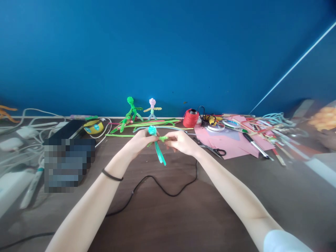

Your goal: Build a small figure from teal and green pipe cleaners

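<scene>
Between my hands, over the table, is a small pipe-cleaner figure (159, 154) with a turquoise coiled head and two turquoise strands hanging down. My left hand (141, 140) is closed around its upper body, just below the head. My right hand (180, 141) pinches the twisted yellow-green pipe cleaner (163, 139) that sticks out to the figure's right side. Some fingertips are hidden behind the figure. Beyond my hands, a green pipe-cleaner figure (132, 107) and a pink-headed one (152, 102) lean upright near the blue wall.
Loose pipe cleaners (168, 122) lie behind my hands. To the right are a red thread spool (190, 118), scissors (214, 149), pink paper (236, 151) and a pen (254, 144). A black cable (165, 191) crosses the table (168, 224). Yellow tape (93, 126) and white cables (28, 131) sit left.
</scene>
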A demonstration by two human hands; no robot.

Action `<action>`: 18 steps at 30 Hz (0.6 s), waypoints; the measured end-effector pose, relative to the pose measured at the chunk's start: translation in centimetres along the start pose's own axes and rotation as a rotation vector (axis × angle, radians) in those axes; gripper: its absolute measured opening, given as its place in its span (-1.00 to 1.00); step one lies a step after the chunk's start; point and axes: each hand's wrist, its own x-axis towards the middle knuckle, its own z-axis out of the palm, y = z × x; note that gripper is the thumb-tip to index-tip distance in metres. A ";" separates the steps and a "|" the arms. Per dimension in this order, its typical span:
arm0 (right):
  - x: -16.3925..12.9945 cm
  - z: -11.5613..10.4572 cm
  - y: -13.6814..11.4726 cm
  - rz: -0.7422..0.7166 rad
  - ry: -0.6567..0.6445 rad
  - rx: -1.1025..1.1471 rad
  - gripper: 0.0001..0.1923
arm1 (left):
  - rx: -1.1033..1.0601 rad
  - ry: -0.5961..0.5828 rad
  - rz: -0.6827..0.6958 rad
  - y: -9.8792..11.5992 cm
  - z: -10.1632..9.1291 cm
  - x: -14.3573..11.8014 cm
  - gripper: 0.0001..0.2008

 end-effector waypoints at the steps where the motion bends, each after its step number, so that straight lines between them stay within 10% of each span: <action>1: 0.0 0.0 0.0 0.000 0.004 0.000 -0.91 | 0.037 0.008 0.006 0.1 -0.1 -0.1 -0.83; 18: 0.0 -0.5 0.3 -0.018 -0.059 0.044 -0.89 | 0.093 0.003 0.029 1.0 0.0 -0.5 -0.90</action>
